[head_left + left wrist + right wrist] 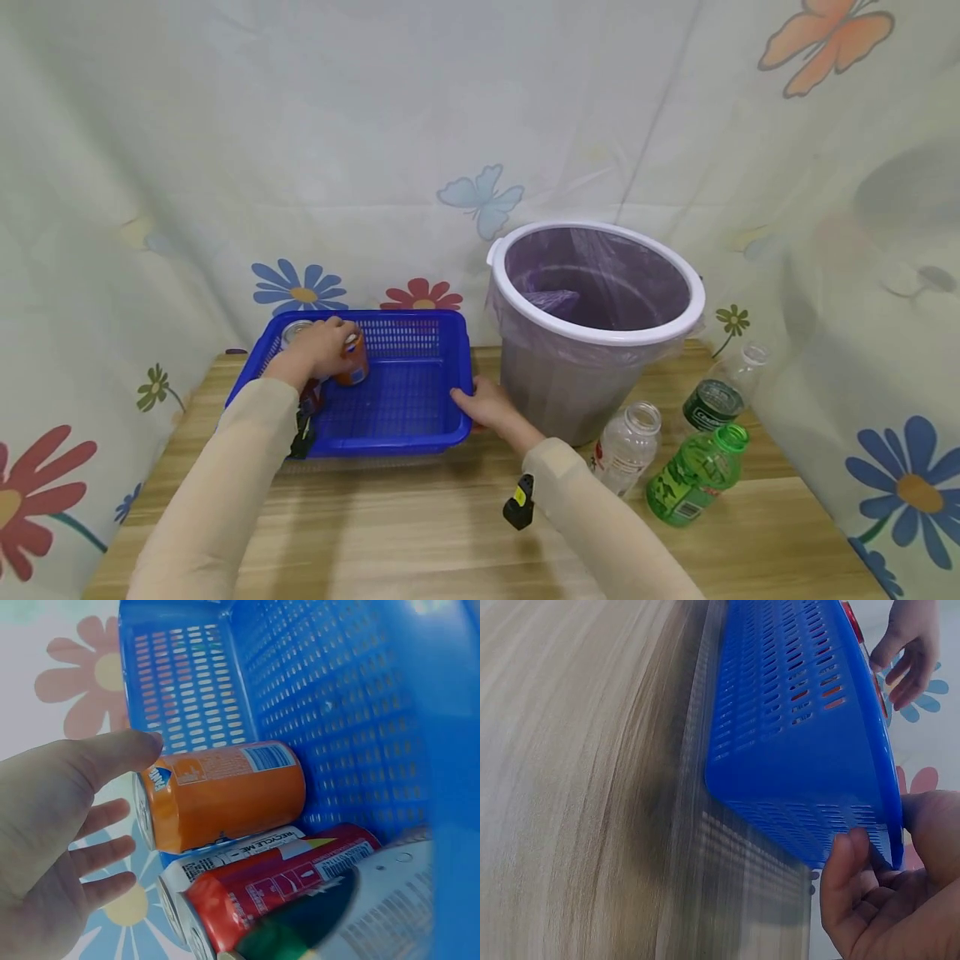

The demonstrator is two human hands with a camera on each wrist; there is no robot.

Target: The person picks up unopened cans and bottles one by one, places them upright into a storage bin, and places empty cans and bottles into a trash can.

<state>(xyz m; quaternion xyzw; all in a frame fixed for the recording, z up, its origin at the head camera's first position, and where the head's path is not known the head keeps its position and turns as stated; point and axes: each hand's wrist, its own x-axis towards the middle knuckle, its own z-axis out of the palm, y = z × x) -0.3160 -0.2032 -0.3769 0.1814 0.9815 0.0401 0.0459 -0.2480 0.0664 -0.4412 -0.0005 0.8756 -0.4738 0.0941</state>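
A blue plastic basket (408, 440) is at the left of the table, with several drink cans along its left side. My left hand (318, 348) reaches in over them. In the left wrist view its thumb is right at the top edge of an orange Fanta can (232, 796), with the other fingers extended beyond the can's end. Beside that can are a white can (178, 881), a red can (240, 904) and a green-and-white can (375, 907). My right hand (491, 404) grips the basket's right rim (889, 776), thumb on the inner side and fingers outside beneath it.
A large grey bin (570, 392) with a white rim and purple liner stands right of the basket. Near it are a clear bottle (626, 450), a green bottle (693, 479) and a dark-labelled clear bottle (716, 400). A flowered curtain (375, 125) hangs behind the wooden table (420, 533).
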